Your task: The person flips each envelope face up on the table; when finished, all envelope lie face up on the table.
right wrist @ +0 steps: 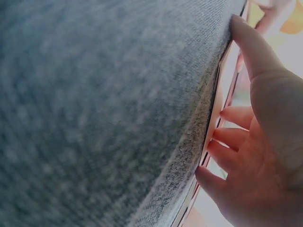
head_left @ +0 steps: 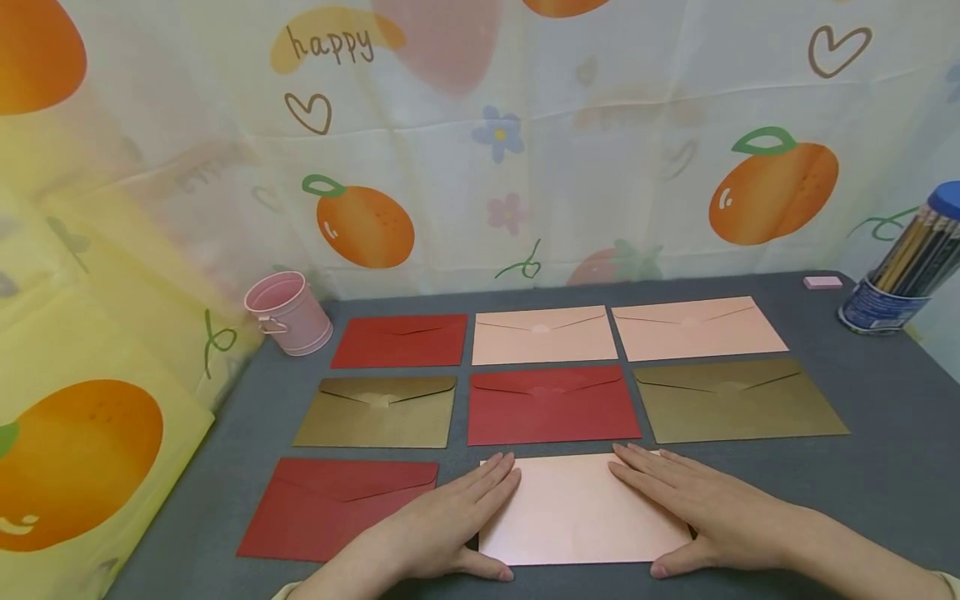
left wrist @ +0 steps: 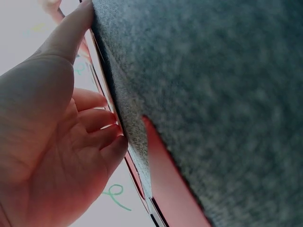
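A pale pink envelope (head_left: 577,508) lies flat at the front of the grey table, its plain side up with no flap lines showing. My left hand (head_left: 446,527) rests along its left side, fingers straight and pointing away, thumb by the near left corner. On the opposite side, my right hand (head_left: 708,510) lies with extended fingers over the right edge, its thumb near the front corner. Both wrist views show the fingertips touching down at table level. Just left of the left hand is a red envelope (head_left: 330,500), partly covered by that forearm.
Behind lie a gold envelope (head_left: 375,417), a red envelope (head_left: 551,408) and a larger gold envelope (head_left: 742,408). The back row has a red envelope (head_left: 401,337) and two pink envelopes (head_left: 543,343). A pink bucket (head_left: 300,321), pencil holder (head_left: 881,307) and eraser (head_left: 822,282) stand at the edges.
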### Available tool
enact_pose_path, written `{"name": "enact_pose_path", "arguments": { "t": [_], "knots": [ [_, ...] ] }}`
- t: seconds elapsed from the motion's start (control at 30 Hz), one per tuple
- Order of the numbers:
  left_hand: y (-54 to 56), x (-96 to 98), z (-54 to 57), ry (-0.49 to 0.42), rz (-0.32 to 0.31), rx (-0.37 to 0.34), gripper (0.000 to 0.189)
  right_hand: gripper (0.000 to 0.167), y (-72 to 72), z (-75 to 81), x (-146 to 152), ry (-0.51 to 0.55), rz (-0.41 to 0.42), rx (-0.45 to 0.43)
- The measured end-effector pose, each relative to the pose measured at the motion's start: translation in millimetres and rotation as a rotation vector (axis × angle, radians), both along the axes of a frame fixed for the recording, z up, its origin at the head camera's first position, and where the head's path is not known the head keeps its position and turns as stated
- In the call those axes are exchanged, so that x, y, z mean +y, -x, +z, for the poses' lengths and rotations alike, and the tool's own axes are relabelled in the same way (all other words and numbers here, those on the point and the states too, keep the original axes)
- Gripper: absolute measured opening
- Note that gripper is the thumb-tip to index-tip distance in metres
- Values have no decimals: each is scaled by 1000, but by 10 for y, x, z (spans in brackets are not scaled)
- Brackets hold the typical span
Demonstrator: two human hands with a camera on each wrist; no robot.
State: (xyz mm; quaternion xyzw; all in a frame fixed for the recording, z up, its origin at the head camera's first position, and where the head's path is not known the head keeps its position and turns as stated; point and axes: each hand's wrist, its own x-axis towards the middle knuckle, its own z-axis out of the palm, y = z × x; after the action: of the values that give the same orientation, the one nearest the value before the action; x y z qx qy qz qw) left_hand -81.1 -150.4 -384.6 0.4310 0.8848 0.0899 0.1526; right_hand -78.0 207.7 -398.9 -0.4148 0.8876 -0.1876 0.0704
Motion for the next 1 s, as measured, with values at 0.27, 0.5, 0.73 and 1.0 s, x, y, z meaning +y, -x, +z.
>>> {"name": "enact_pose_path", "arguments": {
  "t": [0.27,0.5,0.73,1.0],
  "knots": [
    [11,-5,13,5,-11,14,94,90,-20,7,-7,-10,-14,54],
    [39,4,44,10,12,-26,92,90,-17,7,0,-18,11,144],
    [67,-22,125,7,31,-107,81,88,-13,46,3,-42,5,106],
    [100,-101,151,-196,-82,71,48,60,60,62,41,208,104,181]
  ]
}}
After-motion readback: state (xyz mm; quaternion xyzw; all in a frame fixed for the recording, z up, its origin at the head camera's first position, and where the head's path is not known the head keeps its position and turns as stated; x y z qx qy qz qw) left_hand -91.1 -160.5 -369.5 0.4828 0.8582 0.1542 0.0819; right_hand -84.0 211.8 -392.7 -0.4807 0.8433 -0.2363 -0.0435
